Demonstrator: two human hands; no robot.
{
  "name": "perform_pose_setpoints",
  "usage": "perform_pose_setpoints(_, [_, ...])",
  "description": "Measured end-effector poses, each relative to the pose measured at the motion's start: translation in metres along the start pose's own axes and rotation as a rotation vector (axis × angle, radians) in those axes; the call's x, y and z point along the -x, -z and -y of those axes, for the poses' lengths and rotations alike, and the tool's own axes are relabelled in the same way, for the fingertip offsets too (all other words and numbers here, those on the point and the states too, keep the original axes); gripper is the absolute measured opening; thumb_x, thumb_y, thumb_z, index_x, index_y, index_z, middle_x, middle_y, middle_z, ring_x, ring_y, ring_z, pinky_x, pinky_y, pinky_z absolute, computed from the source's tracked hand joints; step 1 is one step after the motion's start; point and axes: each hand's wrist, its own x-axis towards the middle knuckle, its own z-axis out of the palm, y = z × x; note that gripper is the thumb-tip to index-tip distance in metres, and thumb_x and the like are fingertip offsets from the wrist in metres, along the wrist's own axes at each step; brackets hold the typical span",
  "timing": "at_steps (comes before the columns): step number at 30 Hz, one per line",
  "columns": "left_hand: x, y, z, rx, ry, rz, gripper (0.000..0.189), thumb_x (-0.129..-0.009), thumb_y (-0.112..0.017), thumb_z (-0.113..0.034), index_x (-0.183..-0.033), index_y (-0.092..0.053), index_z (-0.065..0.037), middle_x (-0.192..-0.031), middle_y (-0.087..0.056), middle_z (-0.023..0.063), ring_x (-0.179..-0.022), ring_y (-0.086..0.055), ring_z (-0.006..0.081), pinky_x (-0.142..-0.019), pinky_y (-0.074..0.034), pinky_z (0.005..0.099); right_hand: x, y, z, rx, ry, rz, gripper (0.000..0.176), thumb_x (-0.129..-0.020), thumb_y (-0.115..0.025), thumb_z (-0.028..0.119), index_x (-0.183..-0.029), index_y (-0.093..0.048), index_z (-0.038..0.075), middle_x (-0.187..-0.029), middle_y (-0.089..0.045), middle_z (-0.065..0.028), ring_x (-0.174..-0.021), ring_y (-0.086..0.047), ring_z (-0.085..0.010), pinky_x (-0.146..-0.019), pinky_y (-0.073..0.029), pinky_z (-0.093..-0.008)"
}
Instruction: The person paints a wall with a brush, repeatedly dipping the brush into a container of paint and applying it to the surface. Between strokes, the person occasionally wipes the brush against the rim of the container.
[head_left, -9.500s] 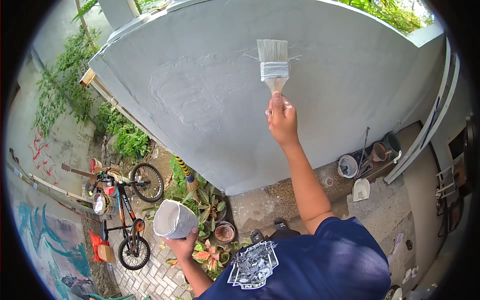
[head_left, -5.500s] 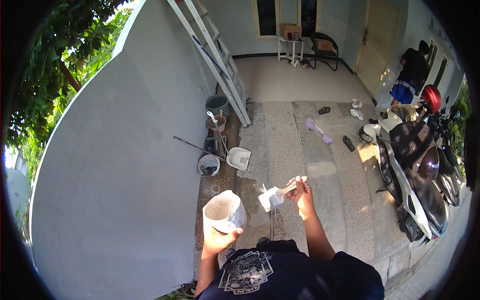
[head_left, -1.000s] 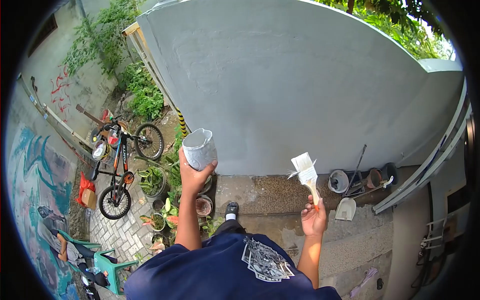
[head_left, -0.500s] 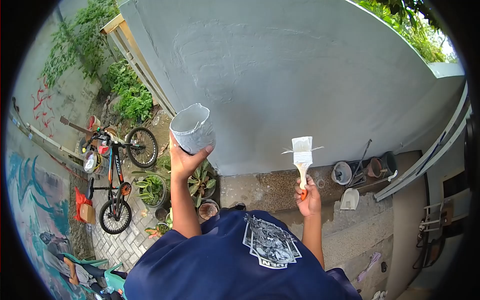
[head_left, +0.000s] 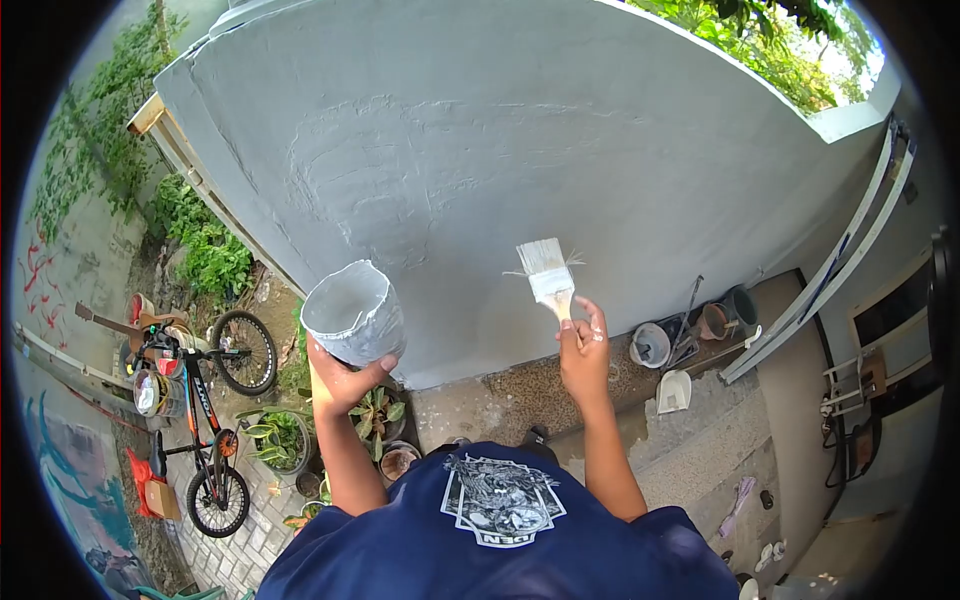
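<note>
My left hand [head_left: 345, 386] is wrapped round a paint pot [head_left: 368, 325] with a ragged rim, its outside crusted in grey-white paint. In my right hand [head_left: 584, 362] is a flat paintbrush [head_left: 547, 275], gripped by its pale handle with the bristles pointing up. White paint coats the bristles, and a few stray ones stick out at both sides. White specks mark a finger of that hand. Beyond both hands stands a grey wall [head_left: 480, 170], with raised, uneven patches on its surface.
A bicycle [head_left: 205, 425] stands on the paving at left, near potted plants [head_left: 280, 438]. Along the wall's foot at right are a bucket [head_left: 650, 345], other pots and a white dustpan [head_left: 674, 391]. A curved metal rail [head_left: 835, 265] rises at far right.
The paintbrush has moved up and left, tilting to the left, and my right hand's grip has shifted on its handle. The view has swung, so the pot appears lower and further left.
</note>
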Motion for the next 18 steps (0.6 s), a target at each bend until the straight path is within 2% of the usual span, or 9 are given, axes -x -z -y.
perform_pose_setpoints(4, [-0.003, 0.007, 0.005, -0.033, -0.011, -0.017, 0.081, -0.056, -0.084, -0.021, -0.122, -0.047, 0.005, -0.110, -0.059, 0.0140, -0.100, -0.059, 0.0228, -0.089, -0.047, 0.0370, -0.035, -0.020, 0.031, 0.049, 0.115, -0.025, 0.035, -0.094, -0.050, 0.006, -0.129, -0.046, 0.001, -0.076, -0.057, -0.0028, -0.063, -0.044, -0.0037, -0.057, -0.037, -0.0201])
perform_pose_setpoints(6, [-0.006, 0.008, 0.008, -0.031, -0.001, -0.028, 0.081, -0.056, -0.084, -0.022, -0.122, -0.047, 0.005, -0.110, -0.059, 0.0141, -0.100, -0.059, 0.0228, -0.089, -0.047, 0.0369, -0.048, -0.027, 0.030, 0.190, 0.169, -0.040, 0.035, -0.092, -0.051, 0.006, -0.126, -0.050, 0.000, -0.094, -0.066, -0.0195, -0.081, -0.063, -0.0214, -0.072, -0.049, -0.0308])
perform_pose_setpoints(10, [-0.007, 0.005, 0.014, -0.021, -0.035, -0.065, 0.080, -0.057, -0.083, -0.024, -0.122, -0.047, 0.006, -0.110, -0.060, 0.0142, -0.099, -0.059, 0.0230, -0.089, -0.047, 0.0369, -0.054, -0.037, 0.015, 0.239, 0.006, 0.013, 0.035, -0.091, -0.051, 0.008, -0.125, -0.052, 0.001, -0.095, -0.066, -0.0230, -0.085, -0.065, -0.0251, -0.074, -0.049, -0.0324])
perform_pose_setpoints(12, [-0.007, 0.007, 0.015, -0.032, -0.008, -0.039, 0.079, -0.057, -0.083, -0.024, -0.121, -0.047, 0.006, -0.109, -0.060, 0.0140, -0.099, -0.059, 0.0230, -0.089, -0.046, 0.0367, -0.044, -0.032, -0.018, 0.360, -0.096, 0.054, 0.034, -0.091, -0.051, 0.011, -0.124, -0.053, 0.002, -0.095, -0.066, -0.0226, -0.085, -0.065, -0.0235, -0.073, -0.049, -0.0319])
perform_pose_setpoints(15, [-0.004, 0.012, 0.017, -0.059, 0.028, -0.005, 0.078, -0.058, -0.083, -0.025, -0.121, -0.048, 0.006, -0.109, -0.060, 0.0138, -0.099, -0.059, 0.0229, -0.088, -0.046, 0.0365, -0.021, -0.019, -0.060, 0.373, -0.120, 0.050, 0.034, -0.090, -0.053, 0.010, -0.123, -0.054, 0.000, -0.093, -0.066, -0.0224, -0.084, -0.065, -0.0246, -0.073, -0.049, -0.0314])
perform_pose_setpoints(18, [-0.011, 0.013, 0.016, -0.057, 0.009, 0.011, 0.078, -0.058, -0.083, -0.025, -0.121, -0.048, 0.005, -0.109, -0.060, 0.0137, -0.099, -0.059, 0.0228, -0.088, -0.047, 0.0363, -0.021, -0.012, -0.005, 0.203, -0.144, 0.014, 0.034, -0.090, -0.054, 0.010, -0.122, -0.055, -0.001, -0.094, -0.066, -0.0233, -0.084, -0.065, -0.0256, -0.075, -0.049, -0.0318])
